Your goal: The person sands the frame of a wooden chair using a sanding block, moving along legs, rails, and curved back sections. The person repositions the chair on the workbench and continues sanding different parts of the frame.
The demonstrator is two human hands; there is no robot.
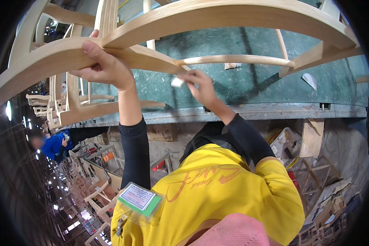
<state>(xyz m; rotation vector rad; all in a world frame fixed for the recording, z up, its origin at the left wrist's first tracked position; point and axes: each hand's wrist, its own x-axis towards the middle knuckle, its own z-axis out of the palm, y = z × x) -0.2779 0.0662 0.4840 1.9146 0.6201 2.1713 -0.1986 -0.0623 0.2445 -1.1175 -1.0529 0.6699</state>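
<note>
In the head view, my left hand [106,67] grips a curved bar of a pale wooden frame [229,19], thumb on the near side and a fingertip showing past the far edge. My right hand [201,87], blurred, pinches a small white pad [177,82] narrowly between thumb and fingers, just beside the left end of a rung [238,60]; I cannot tell whether pad and wood touch. The frame stands over the far part of a green counter [233,88], reaching from left to right. A white scrap [309,81] lies on the counter at right, near a leg of the frame. More chairs [49,106] crowd together at left, and beyond the counter's left end a person in blue [58,144] is at hand height with a small object too small to make out. On my near side, a badge [139,199] hangs at the left of my yellow shirt [225,192], above black sleeves. A board [311,137] leans at right, against the counter's near edge.
</note>
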